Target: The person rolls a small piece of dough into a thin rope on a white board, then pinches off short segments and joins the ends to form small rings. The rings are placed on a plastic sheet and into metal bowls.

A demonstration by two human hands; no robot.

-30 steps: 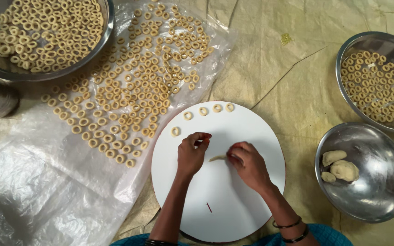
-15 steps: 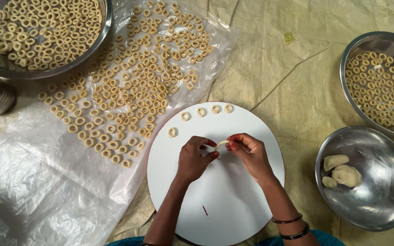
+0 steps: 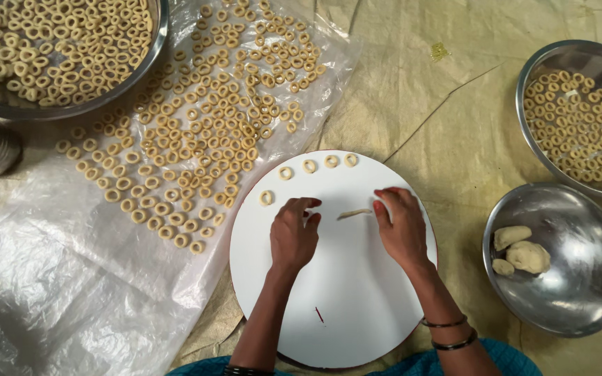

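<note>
Dough strip (image 3: 354, 213): thin, pale, soft | right hand (image 3: 402, 226) pinches its end | left hand (image 3: 294, 233) curled, fingertips pinched | round white board (image 3: 343, 306)

The light over my work is soft and even, bright enough, with no harsh patches. My hands throw only faint, short shadows onto the white round board (image 3: 343, 292), which is the brightest thing I see yet keeps its detail. The clear plastic sheet (image 3: 71, 278) shines with pale glare along its creases. The steel bowl holding dough lumps (image 3: 559, 292) carries broad soft reflections and a dark band on its inner wall. Focus stays sharp across everything; the straight folds in the cloth bend slightly toward the far corners.
</note>
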